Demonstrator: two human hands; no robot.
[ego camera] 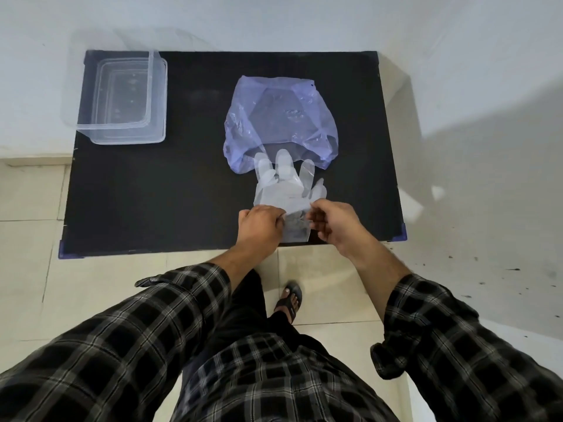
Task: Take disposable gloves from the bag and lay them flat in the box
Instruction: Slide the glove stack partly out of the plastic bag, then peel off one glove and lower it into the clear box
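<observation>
A clear disposable glove (pixel 283 187) lies spread on the black table (pixel 152 193), its fingers pointing away from me toward the mouth of a blue plastic bag (pixel 280 117). My left hand (pixel 259 223) pinches the glove's cuff on the left. On the right side of the cuff, my right hand (pixel 332 222) pinches it too. The cuff hangs between both hands near the table's front edge. A clear plastic box (pixel 122 99) stands at the far left corner of the table with nothing visible inside.
The table stands against a white wall. Blue corner caps (pixel 402 236) mark its front corners. Tiled floor lies below the front edge, where my sandalled foot (pixel 291 296) stands. Bare black table surface lies between the box and the bag.
</observation>
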